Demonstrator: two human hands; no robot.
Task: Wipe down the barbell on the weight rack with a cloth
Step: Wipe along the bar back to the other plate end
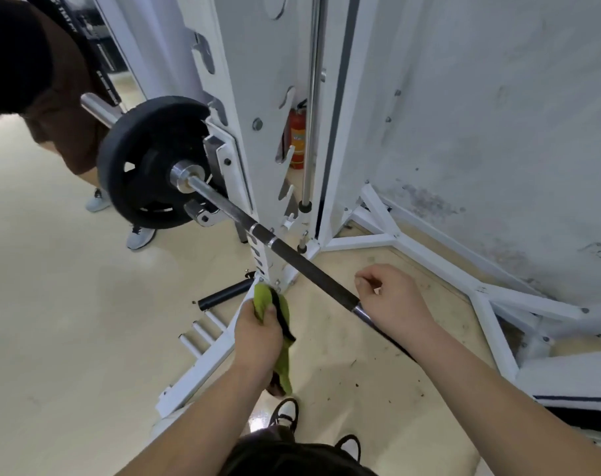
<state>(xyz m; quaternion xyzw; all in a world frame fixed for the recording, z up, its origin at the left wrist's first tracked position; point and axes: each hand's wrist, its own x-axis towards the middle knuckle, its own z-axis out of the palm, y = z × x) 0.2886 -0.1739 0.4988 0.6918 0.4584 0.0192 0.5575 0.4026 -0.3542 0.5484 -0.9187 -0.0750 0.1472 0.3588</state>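
1. Head view: a barbell [302, 266] is seen running on a slant from the white weight rack [244, 80] at upper left down to the lower right. Its shaft is a slim round bar, bright chrome near the rack and dark and matt along the middle, with thin bright rings between.
2. A black round weight plate [148, 163] with cut-out grip holes is carried on the bar's far sleeve, close against the rack's upright.
3. A lime-green cloth [275, 310], soft and bunched, with a black edge band, is gripped in the left hand [257, 334]. It is held below the bar and apart from it, and its tail hangs past the wrist.
4. The right hand [391, 300] is seen above the bar's near part with its fingers curled inward. Nothing is seen in them, and whether the bar is touched cannot be told.
5. Flat painted steel with hook-shaped slots makes up the rack. A chrome guide rod [314, 97] stands upright inside it, and a red fire extinguisher [297, 139] is seen behind.
6. Open beige floor [51, 321] lies to the left, where another person [62, 108] stands beside the plate.
7. Room to the right is bounded by the white base frame [429, 249] and a stained grey wall [498, 132].
8. A black roller [223, 293] lies near the rack's foot.
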